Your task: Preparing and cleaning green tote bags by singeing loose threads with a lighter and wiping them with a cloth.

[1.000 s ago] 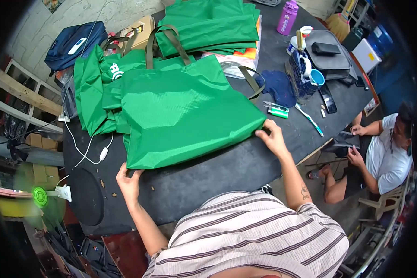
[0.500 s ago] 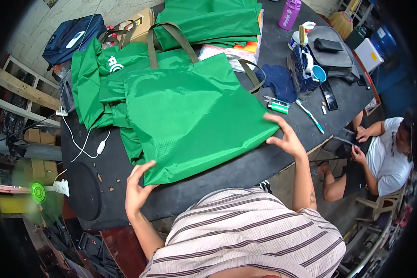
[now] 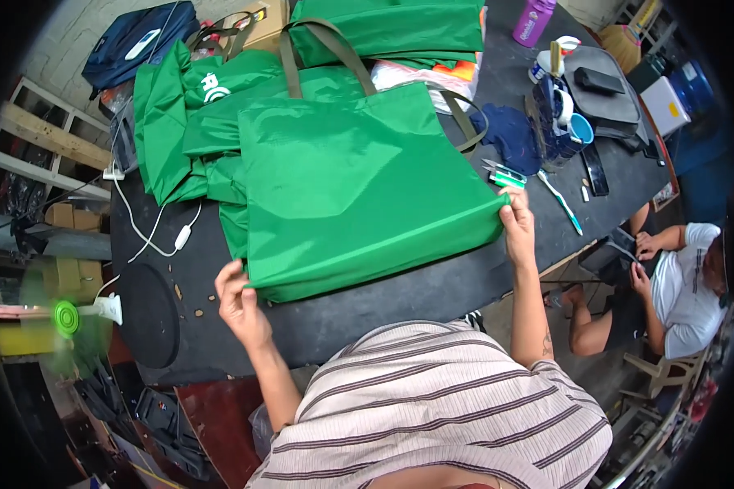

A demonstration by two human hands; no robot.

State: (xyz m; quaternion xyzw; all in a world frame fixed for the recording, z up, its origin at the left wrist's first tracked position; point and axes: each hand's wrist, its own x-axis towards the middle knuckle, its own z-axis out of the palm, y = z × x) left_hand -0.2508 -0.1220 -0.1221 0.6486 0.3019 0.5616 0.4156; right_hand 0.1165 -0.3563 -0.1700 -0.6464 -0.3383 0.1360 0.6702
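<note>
A green tote bag (image 3: 351,179) with olive-brown handles lies on the black table, its near edge raised so the bottom panel shows. My right hand (image 3: 519,232) pinches its near right corner between thumb and fingers. At the near left corner my left hand (image 3: 243,308) has curled fingers and thumb closed on the bag's edge; the exact grip is partly hidden. More green bags (image 3: 167,122) lie crumpled to the left, partly under this one. Behind it rests a folded green stack (image 3: 391,33) on plastic-wrapped material.
Right of the bag are thread snips (image 3: 501,169), a toothbrush (image 3: 561,204), a dark blue cloth (image 3: 510,137) and a black phone (image 3: 594,171). A white cable switch (image 3: 183,237) lies left. A green fan (image 3: 65,318) stands beyond the table's left edge. A seated person (image 3: 681,277) is at right.
Both hands have closed on the bag's near corners, and the near edge has lifted, exposing the bottom panel. The view has shifted slightly.
</note>
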